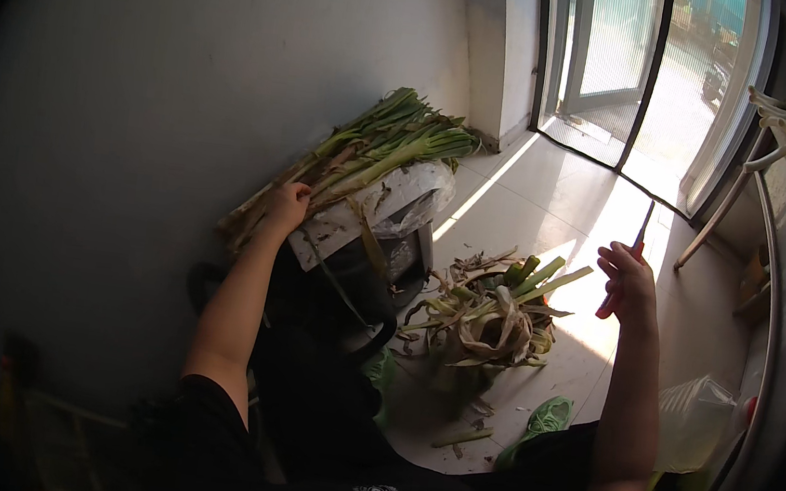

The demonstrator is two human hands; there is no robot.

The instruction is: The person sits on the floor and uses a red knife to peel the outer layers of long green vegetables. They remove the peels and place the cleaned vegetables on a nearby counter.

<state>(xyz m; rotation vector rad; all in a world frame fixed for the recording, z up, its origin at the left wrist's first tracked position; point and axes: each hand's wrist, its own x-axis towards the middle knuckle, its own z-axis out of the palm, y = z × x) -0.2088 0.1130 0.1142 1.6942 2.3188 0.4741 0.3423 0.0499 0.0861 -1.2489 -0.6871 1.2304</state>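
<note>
Large green onions [374, 156] lie in a heap along the wall to my left, with long green leaves and dry brownish outer layers. On the near side of this heap is my left hand [288, 206], its fingers curled against the stalks; whether they grip one is hidden. My right hand [630, 280] is closed around the red handle of a knife [643, 227], held in the air with the narrow blade pointing up and away. Between the two, a pile of peeled onion skins and leaf scraps [493, 322] overflows a container that is mostly covered.
Beneath the onions are a white board [325, 234] and clear plastic wrapping [420, 201]. Scraps dot the tiled floor [537, 196] around my green shoes [549, 416]. Peeled onions [778, 118] rest on a stand at right, above a clear plastic container [697, 418]. A screened door [606, 66] stands ahead.
</note>
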